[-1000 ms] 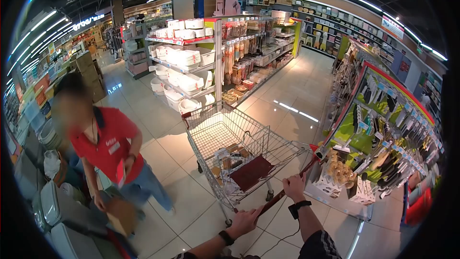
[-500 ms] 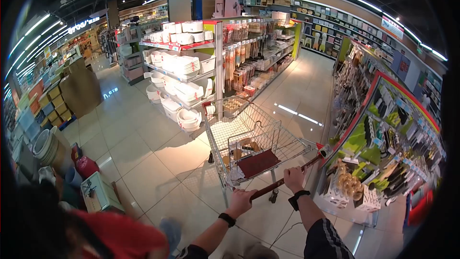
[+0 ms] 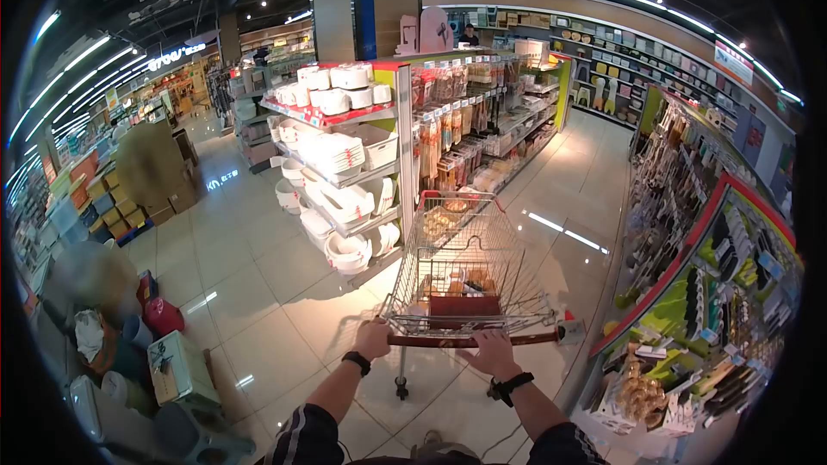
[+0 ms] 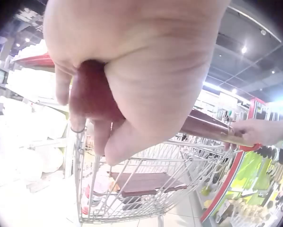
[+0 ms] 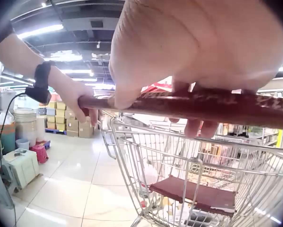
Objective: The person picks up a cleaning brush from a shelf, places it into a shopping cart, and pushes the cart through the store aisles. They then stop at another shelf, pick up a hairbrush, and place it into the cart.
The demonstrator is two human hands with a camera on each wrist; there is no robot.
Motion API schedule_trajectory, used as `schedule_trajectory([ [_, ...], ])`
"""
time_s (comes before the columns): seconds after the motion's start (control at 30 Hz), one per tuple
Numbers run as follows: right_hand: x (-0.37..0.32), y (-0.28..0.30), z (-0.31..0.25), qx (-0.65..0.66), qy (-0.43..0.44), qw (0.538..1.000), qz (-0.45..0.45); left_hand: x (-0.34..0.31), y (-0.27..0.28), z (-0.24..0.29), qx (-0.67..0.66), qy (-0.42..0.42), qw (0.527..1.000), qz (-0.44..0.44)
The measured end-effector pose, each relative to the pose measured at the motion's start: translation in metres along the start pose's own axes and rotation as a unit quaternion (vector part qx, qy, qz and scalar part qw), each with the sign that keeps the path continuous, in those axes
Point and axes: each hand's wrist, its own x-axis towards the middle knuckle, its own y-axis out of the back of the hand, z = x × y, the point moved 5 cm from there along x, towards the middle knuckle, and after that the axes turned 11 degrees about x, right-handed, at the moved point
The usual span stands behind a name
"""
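A metal shopping cart (image 3: 461,241) stands straight in front of me, with small packages (image 3: 472,280) inside its wire basket. My left hand (image 3: 372,338) grips the left end of the dark red handle (image 3: 435,342); its fingers wrap round the bar in the left wrist view. Farther right along the same bar lies my right hand (image 3: 491,353). From the right wrist camera, its fingertips (image 5: 192,127) show curled below the bar, the thumb on the near side. A dark red seat flap (image 5: 193,193) hangs just beyond the handle.
White containers fill a lit shelf (image 3: 336,155) just left of the cart's front. On the right, a rack of hanging kitchen utensils (image 3: 715,293) stands close by. Bins and a pale green box (image 3: 177,368) line the left. A tiled aisle (image 3: 560,198) runs ahead between shelves.
The cart has swung from slanting left to pointing ahead, and its handle from diagonal to nearly level. The white shelf looks closer. A person in a red shirt has passed out of view at lower left.
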Motion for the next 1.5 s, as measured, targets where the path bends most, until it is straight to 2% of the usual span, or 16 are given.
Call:
schedule_trajectory([
  [0.07,0.021,0.014,0.021,0.031,0.023,0.999,0.000,0.033,-0.003,-0.012,0.043,0.005,0.999,0.025],
  [0.13,0.035,0.034,0.071,-0.092,-0.102,0.985,-0.107,0.060,-0.003,-0.011,0.097,0.019,0.995,0.032],
  [0.2,0.044,0.039,0.135,-0.223,-0.046,0.969,-0.100,0.090,-0.007,-0.014,0.141,0.029,0.989,0.021],
  [0.23,0.045,0.044,0.134,-0.132,-0.055,0.989,-0.020,0.102,-0.007,-0.012,0.148,0.026,0.989,0.012],
  [0.53,0.114,0.034,0.161,-0.157,-0.216,0.963,-0.017,0.229,-0.011,-0.022,0.167,0.016,0.986,0.013],
  [0.8,0.183,0.019,0.189,-0.210,-0.163,0.952,0.153,0.367,-0.033,-0.038,0.132,-0.045,0.987,0.084],
  [0.87,0.208,0.032,0.173,-0.210,-0.267,0.941,-0.003,0.408,-0.043,-0.042,0.108,-0.049,0.985,0.123],
  [0.9,0.212,0.019,0.196,-0.262,-0.156,0.944,0.124,0.422,-0.039,-0.041,0.085,-0.054,0.987,0.123],
  [0.97,0.210,-0.016,0.255,-0.444,-0.058,0.879,0.165,0.442,-0.018,-0.030,0.117,-0.083,0.987,0.071],
  [1.03,0.230,-0.024,0.338,-0.068,-0.176,0.978,0.087,0.473,-0.030,-0.017,0.101,-0.150,0.981,0.075],
  [1.07,0.233,-0.025,0.377,0.119,-0.245,0.959,0.071,0.493,-0.043,-0.007,0.079,-0.190,0.976,0.067],
  [1.1,0.246,-0.004,0.324,-0.081,-0.205,0.968,0.117,0.507,-0.055,0.006,0.056,-0.235,0.969,0.055],
  [1.13,0.269,0.025,0.250,-0.281,-0.188,0.925,0.175,0.527,-0.043,0.032,0.025,-0.267,0.963,0.017],
  [1.17,0.264,0.013,0.282,-0.264,-0.201,0.916,0.226,0.537,-0.017,0.022,0.009,-0.255,0.967,-0.019],
  [1.23,0.290,0.038,0.261,-0.212,-0.272,0.922,0.177,0.562,-0.020,0.031,0.022,-0.263,0.964,-0.043],
  [1.5,0.353,0.064,0.371,-0.188,-0.276,0.918,0.215,0.695,-0.048,0.092,0.025,-0.305,0.952,0.004],
])
